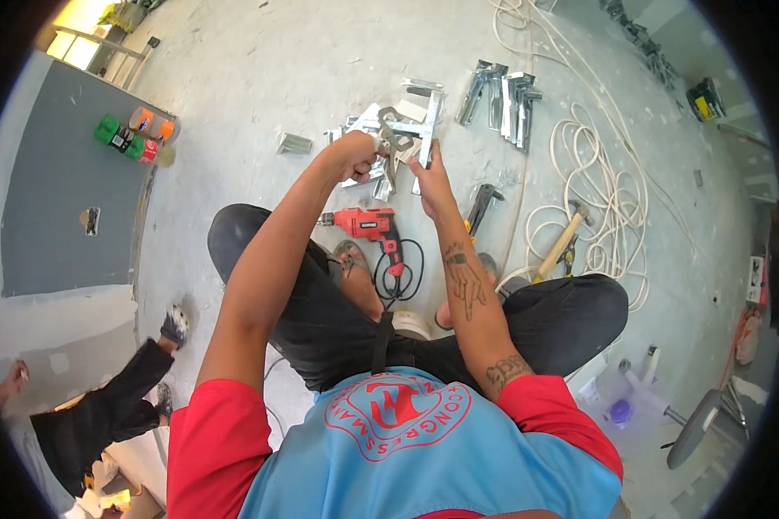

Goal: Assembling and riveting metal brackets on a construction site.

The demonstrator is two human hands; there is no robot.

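Note:
My left hand is closed around the handle of locking clamp pliers with wide curved jaws. The jaws sit against a silvery metal bracket. My right hand grips the near end of that bracket, fingers wrapped round it. Under and beside both hands lies a loose pile of metal pieces. Whether the jaws are clamped on the metal cannot be made out. Just nearer than my left hand, a red corded drill rests on the floor.
Metal brackets lie in stacks ahead. To the right are a claw hammer, another hammer and coiled white cable. Bottles stand at the left by a grey panel. Another person is at lower left.

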